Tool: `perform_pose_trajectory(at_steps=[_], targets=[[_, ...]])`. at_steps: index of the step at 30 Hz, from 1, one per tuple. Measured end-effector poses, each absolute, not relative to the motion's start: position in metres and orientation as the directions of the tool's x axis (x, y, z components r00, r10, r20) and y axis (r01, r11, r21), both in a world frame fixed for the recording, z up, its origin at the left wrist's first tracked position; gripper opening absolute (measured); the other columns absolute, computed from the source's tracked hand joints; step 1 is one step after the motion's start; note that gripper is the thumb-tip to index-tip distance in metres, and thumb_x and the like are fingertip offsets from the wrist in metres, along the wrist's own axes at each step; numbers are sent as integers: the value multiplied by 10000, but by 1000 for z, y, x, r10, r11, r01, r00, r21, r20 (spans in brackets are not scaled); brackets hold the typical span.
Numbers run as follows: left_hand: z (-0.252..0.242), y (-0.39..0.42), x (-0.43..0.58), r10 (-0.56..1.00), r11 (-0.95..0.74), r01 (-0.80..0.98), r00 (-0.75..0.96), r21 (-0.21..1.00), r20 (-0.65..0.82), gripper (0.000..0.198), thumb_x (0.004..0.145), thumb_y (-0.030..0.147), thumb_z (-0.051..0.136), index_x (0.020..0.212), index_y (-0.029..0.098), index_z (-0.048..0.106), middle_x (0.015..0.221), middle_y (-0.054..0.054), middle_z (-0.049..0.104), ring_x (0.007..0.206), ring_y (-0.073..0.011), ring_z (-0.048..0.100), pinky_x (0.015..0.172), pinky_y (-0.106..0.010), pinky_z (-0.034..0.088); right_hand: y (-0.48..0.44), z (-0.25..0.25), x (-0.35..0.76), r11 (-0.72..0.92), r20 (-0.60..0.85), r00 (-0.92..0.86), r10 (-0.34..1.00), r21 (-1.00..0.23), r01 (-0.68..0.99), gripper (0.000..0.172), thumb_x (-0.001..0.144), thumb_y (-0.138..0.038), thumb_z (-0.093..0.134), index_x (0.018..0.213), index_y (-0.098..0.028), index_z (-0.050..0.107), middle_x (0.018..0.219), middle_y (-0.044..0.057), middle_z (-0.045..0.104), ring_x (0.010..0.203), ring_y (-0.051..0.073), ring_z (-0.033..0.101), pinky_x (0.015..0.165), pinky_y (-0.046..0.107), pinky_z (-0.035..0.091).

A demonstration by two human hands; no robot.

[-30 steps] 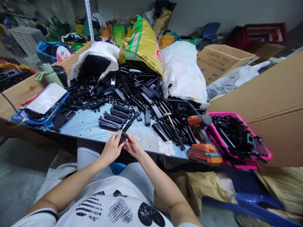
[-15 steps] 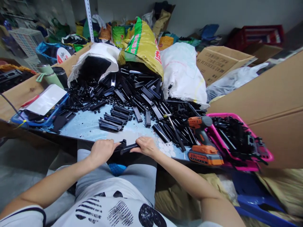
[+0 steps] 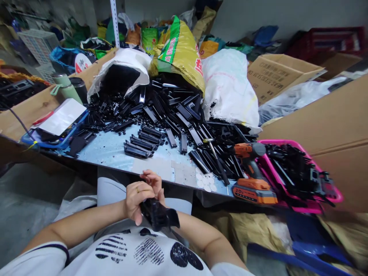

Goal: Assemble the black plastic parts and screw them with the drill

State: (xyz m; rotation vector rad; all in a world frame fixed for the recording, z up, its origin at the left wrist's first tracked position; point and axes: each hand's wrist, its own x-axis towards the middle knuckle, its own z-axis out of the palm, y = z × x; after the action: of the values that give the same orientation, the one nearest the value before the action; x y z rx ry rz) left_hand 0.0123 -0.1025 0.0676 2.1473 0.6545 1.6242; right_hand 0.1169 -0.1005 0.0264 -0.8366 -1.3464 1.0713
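Observation:
A black plastic part with a curved, flared end is held low in front of my shirt, tilted toward me. My left hand, with a ring on one finger, is closed round its left side. Behind it, my right hand has its fingers curled at the part's far end, partly hidden by the left hand and the part. On the table's near side, beyond my hands, similar black assemblies lie in a row. Flat black strips lie to their right.
A hammer and an orange cordless drill lie at the right, beside a pink basket of black parts. Sacks, one a yellow sack, spill black parts across the back. A blue tray stands at the left.
Both hands have come together and nearer to my body with the black part, which is now turned with its flared end toward me. The view has shifted slightly left.

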Motion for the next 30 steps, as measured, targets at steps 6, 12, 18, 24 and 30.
perform_pose_trajectory(at_steps=[6,12,18,24,30], targets=[[31,-59,-20,456,-818,567,538,95,709,646,850,627,420,1214,109,546,915,-148,667,830,-245,642,710,-344,505,-7,4,127,497,447,-248,860,-843,205,406,890,-528,398,1095,-206,539,1160,115,539,1131,249,464,983,447,366],[-3,16,-55,511,-831,554,799,-55,317,476,828,513,559,1090,116,588,908,-140,639,888,-256,604,743,-345,480,77,-2,151,521,215,-494,843,-556,648,320,706,-322,729,954,-134,655,975,106,626,961,231,522,872,370,417],[-15,22,-61,581,-790,609,712,66,393,320,867,353,562,1104,137,572,1063,-159,617,1133,-286,513,910,-407,399,86,1,160,218,-20,-433,901,-843,492,385,641,-459,745,825,-125,692,680,6,624,608,115,525,577,232,391],[-6,-5,-57,720,-598,755,358,270,594,218,860,365,554,935,174,628,930,-117,655,949,-253,580,837,-384,427,77,-2,170,69,-49,-359,932,-949,309,462,605,-525,738,837,-131,670,562,-34,540,525,95,464,506,224,346],[12,-16,-44,952,-142,633,-124,761,280,303,873,418,481,698,185,564,718,-55,613,738,-191,580,739,-323,452,76,11,173,451,276,-426,862,-800,396,358,687,-472,714,850,-159,651,878,55,624,766,152,564,682,275,456]])
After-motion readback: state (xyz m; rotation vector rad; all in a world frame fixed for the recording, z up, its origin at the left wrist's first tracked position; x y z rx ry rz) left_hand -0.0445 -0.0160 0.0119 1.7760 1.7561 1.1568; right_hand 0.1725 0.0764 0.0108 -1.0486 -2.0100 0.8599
